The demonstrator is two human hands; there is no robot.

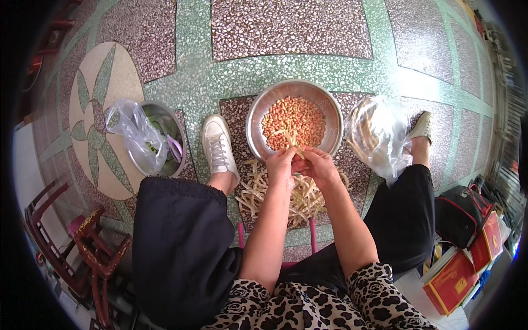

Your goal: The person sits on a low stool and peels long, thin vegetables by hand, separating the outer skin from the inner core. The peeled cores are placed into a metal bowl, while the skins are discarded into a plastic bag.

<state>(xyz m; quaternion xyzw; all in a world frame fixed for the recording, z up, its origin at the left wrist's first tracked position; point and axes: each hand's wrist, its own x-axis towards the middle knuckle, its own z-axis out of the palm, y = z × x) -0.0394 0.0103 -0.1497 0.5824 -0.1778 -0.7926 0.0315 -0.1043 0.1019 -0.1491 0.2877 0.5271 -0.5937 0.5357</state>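
Observation:
Between my feet, a stainless steel colander [254, 119] on the floor holds many shelled reddish beans [293, 117]. At its near rim my left hand [282, 164] and my right hand [317, 165] meet, their fingertips pinching a pale, opened bean pod [293, 142]. The pod's upper part sticks out over the beans. Under my wrists lies a loose pile of pale empty pods [307, 200] on the floor. Right of the colander, a clear plastic bag [377, 134] holds what look like long pods.
To the left stands a metal basin [184, 150] with green leaves, a plastic bag [138, 132] and a purple-handled tool [175, 148]. Wooden stools [101, 247] are at the lower left. A black bag [458, 214] and red boxes [453, 282] lie at the lower right.

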